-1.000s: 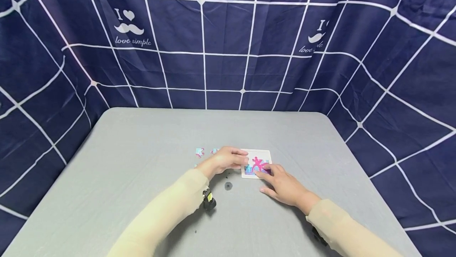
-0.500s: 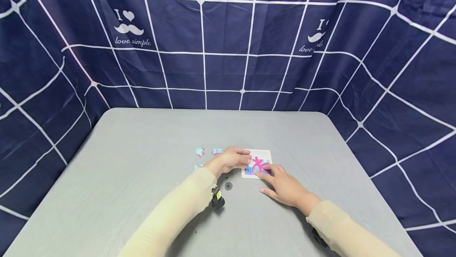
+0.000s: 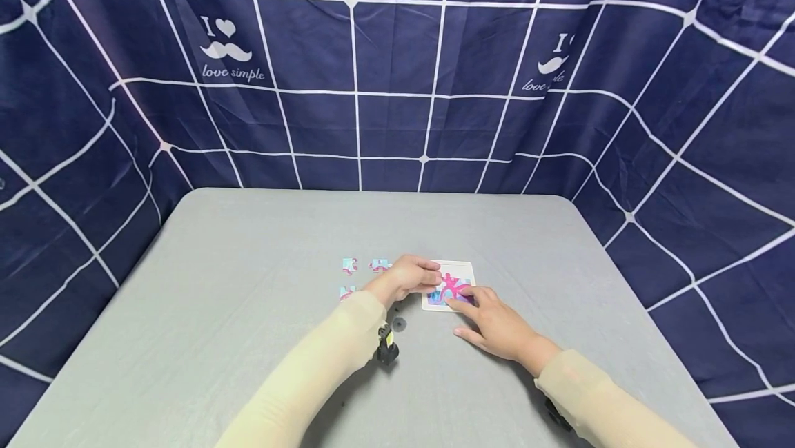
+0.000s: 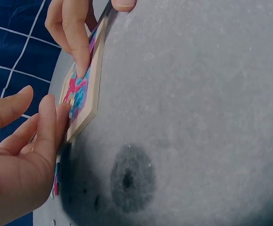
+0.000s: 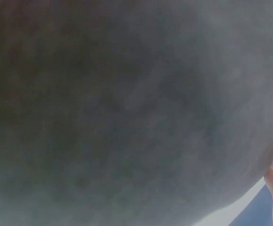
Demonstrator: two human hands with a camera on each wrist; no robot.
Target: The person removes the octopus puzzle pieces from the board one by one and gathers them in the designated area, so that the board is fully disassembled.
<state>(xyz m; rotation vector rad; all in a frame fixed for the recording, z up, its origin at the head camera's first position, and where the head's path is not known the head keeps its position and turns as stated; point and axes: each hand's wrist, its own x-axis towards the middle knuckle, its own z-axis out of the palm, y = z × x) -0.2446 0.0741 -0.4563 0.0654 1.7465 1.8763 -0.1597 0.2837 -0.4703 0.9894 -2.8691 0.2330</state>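
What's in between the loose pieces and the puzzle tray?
The left hand. In the head view it lies between the loose pieces and the tray, overlapping the tray's left edge.

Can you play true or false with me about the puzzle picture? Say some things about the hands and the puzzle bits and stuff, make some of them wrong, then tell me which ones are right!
1. A finger of the right hand touches the puzzle. True.
2. The loose pieces lie to the right of the tray. False: they lie to the left of it.
3. There is a dark spot on the gray table. True.
4. The left hand is up at the curtain. False: it is at the left side of the tray.
5. Both sleeves are cream. True.
6. The curtain is plain red. False: it is dark blue with white lines.
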